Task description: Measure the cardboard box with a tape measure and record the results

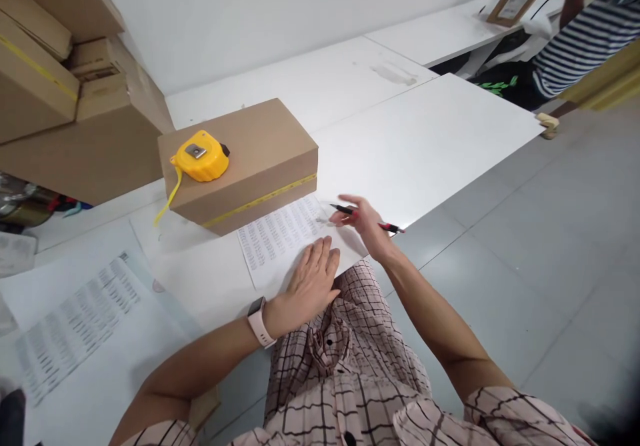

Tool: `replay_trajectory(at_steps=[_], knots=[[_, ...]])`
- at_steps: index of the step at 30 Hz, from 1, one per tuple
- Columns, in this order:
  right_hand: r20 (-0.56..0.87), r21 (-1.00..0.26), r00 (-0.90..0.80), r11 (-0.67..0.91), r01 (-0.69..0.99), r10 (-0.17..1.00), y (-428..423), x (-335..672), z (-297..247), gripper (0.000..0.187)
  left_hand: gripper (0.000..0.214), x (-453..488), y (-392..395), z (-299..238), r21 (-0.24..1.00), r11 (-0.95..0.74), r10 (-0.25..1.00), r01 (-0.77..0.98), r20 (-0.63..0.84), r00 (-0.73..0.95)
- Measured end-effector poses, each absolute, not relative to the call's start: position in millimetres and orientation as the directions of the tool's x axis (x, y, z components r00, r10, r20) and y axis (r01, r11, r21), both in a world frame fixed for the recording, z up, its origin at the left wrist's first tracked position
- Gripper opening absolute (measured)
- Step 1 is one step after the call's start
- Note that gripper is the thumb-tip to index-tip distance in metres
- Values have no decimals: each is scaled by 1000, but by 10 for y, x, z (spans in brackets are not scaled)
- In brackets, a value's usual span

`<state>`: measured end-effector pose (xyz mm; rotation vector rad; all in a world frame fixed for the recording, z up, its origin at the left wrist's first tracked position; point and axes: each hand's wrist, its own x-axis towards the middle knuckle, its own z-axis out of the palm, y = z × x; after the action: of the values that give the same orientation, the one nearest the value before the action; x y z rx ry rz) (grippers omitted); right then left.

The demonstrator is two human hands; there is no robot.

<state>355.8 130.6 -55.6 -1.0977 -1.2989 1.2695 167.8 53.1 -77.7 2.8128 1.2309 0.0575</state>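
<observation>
My left hand (313,279) lies flat with its fingers stretched over the lower edge of a printed sheet of paper (280,239). A black and red pen (391,227) is held in my right hand (364,225), just over the right part of that sheet. Behind the paper sits a closed cardboard box (260,146) with a yellow measuring strip along its front side. On the box rests a yellow tape measure (203,157), a short end of its tape hanging over the left edge.
Cardboard boxes (75,133) are stacked at the left. More printed sheets (80,319) lie on the white table (380,139) at the lower left. At the upper right, a person in a striped shirt (585,46) has a hand by a small labelled box (517,1).
</observation>
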Motion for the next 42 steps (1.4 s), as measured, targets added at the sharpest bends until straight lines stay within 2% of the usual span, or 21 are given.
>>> replay_trajectory(at_steps=[2, 5, 10, 15, 19, 29, 34, 42], knots=[[8, -1000, -213, 2, -28, 977, 1331, 3436, -614, 42, 80, 1697, 557, -806, 66, -680, 732, 730, 4, 681], [-23, -999, -183, -18, 31, 983, 1367, 3333, -696, 36, 82, 1708, 580, -883, 57, -689, 724, 723, 20, 689], [-49, -998, -149, -44, 35, 988, 1404, 3303, -740, 35, 76, 1697, 575, -981, 17, -702, 711, 712, 67, 700], [51, -987, 16, 48, 153, 999, 1426, 3263, -766, 39, 74, 1742, 563, -1017, -93, -690, 713, 718, 82, 696], [77, -979, 17, 72, 190, 997, 1421, 3239, -809, 34, 70, 1783, 571, -982, -150, -671, 725, 726, 71, 685], [45, -969, -12, 47, 241, 999, 1421, 3256, -875, 34, 67, 1787, 576, -918, -160, -673, 724, 722, 56, 688], [38, -959, -16, 41, 279, 999, 1422, 3245, -857, 33, 67, 1774, 586, -943, -120, -685, 715, 718, 77, 695], [87, -959, -10, 86, 270, 996, 1429, 3249, -831, 33, 68, 1776, 575, -945, -128, -682, 714, 720, 95, 693]])
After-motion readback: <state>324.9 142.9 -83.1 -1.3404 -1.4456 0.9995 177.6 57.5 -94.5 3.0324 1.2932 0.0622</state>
